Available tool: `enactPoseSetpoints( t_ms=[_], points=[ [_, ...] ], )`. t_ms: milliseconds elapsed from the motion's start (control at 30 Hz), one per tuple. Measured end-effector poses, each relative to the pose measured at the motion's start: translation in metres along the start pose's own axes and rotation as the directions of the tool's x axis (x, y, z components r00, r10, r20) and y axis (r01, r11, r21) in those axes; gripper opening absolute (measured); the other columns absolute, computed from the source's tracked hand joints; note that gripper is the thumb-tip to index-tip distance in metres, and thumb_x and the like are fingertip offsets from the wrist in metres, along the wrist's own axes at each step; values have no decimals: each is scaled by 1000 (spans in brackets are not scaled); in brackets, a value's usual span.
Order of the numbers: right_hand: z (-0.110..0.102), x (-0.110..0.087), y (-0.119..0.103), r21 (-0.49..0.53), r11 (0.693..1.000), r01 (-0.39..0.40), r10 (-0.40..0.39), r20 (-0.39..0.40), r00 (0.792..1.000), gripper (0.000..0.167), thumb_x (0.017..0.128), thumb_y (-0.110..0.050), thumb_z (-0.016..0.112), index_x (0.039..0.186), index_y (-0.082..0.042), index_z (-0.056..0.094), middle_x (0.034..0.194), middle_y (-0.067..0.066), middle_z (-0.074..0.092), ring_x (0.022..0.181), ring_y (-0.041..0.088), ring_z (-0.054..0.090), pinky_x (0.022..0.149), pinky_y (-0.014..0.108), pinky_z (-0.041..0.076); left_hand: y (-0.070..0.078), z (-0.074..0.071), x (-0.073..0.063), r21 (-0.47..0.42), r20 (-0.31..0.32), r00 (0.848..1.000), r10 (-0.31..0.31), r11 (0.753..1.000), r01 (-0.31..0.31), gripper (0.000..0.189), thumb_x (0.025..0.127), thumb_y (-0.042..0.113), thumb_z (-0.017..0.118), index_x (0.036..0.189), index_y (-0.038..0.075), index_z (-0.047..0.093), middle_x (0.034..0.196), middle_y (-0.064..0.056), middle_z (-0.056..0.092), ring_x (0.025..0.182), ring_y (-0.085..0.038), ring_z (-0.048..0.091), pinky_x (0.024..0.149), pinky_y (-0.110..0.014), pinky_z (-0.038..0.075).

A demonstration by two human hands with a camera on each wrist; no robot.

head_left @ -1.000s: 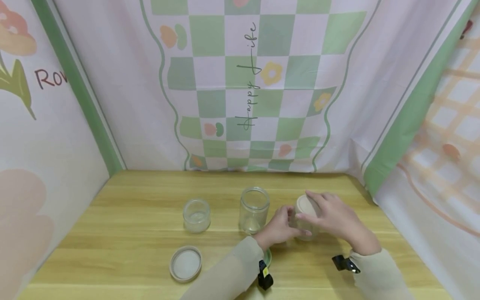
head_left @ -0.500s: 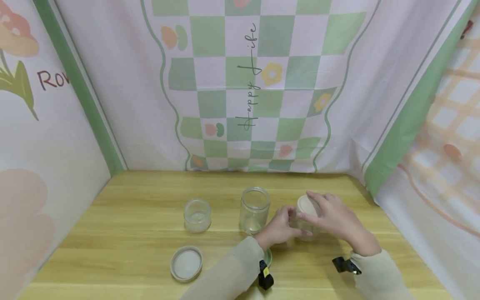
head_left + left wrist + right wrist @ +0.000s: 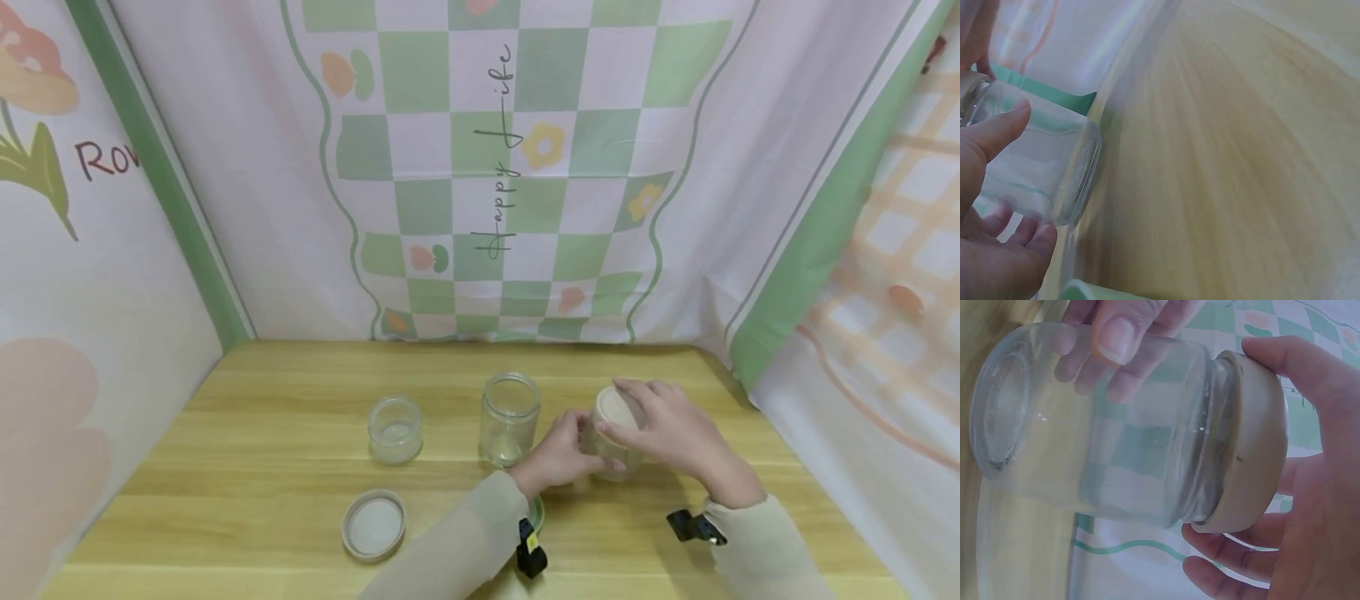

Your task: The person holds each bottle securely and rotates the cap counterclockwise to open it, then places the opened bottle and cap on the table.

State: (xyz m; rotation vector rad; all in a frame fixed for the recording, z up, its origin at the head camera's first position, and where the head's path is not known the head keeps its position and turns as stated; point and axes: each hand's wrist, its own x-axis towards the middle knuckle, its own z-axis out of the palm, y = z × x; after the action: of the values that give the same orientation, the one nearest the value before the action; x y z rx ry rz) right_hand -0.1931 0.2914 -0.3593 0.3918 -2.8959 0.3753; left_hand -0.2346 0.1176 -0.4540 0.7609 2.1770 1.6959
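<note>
A clear glass jar (image 3: 1141,431) stands at the right of the table, with a beige lid (image 3: 618,408) on its mouth. In the right wrist view the lid looks slightly tilted against the jar's neck. My left hand (image 3: 558,454) grips the jar's body, thumb on one side and fingers on the other, as the left wrist view also shows. From above and the right, my right hand (image 3: 675,433) holds the lid by its rim between thumb and fingers. The jar's base is close to the tabletop; whether it touches cannot be told.
A tall open glass jar (image 3: 508,425) stands just left of my left hand. Farther left is a short open glass jar (image 3: 395,433). An upturned beige lid (image 3: 373,527) lies in front of it. A green lid (image 3: 537,512) shows partly from under my left sleeve.
Both hands keep their holds on the jar and its lid. The right hand and the lid have shifted very slightly up and to the right.
</note>
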Motion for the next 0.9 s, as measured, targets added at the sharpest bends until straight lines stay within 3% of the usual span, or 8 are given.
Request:
enactPoseSetpoints(
  t_ms=[200, 433, 733, 900],
  points=[
    [-6, 0, -1, 13, 1000, 13, -12, -40, 999, 79, 90, -61, 66, 141, -3, 54, 128, 28, 58, 112, 47, 55, 70, 57, 54, 2, -1, -2, -33, -3, 1000, -19, 999, 19, 60, 80, 21, 88, 130, 12, 55, 118, 6, 61, 110, -11, 58, 97, -29, 48],
    [-12, -3, -1, 31, 999, 11, -10, -38, 999, 81, 89, -62, 66, 143, -4, 52, 136, 25, 56, 123, 51, 47, 89, 68, 46, 2, -1, -4, 7, -27, 997, -65, 998, 66, 67, 79, 27, 89, 132, 12, 52, 123, 6, 57, 114, -10, 54, 101, -33, 46],
    [-15, -10, 5, 103, 994, 24, -21, -24, 999, 79, 92, -58, 65, 144, 0, 49, 139, 25, 54, 125, 47, 49, 95, 67, 44, 2, 0, -2, -6, -10, 1000, 29, 1000, -29, 47, 78, 18, 89, 119, 13, 65, 108, 11, 66, 107, -10, 61, 99, -31, 48],
    [-19, -17, 7, 151, 988, 23, -26, 20, 999, 82, 92, -56, 67, 145, 2, 46, 143, 26, 50, 128, 49, 46, 96, 69, 42, 3, 0, -2, -22, 2, 1000, 29, 999, -29, 47, 79, 15, 88, 120, 13, 64, 108, 10, 65, 104, -11, 62, 96, -29, 50]
  ],
)
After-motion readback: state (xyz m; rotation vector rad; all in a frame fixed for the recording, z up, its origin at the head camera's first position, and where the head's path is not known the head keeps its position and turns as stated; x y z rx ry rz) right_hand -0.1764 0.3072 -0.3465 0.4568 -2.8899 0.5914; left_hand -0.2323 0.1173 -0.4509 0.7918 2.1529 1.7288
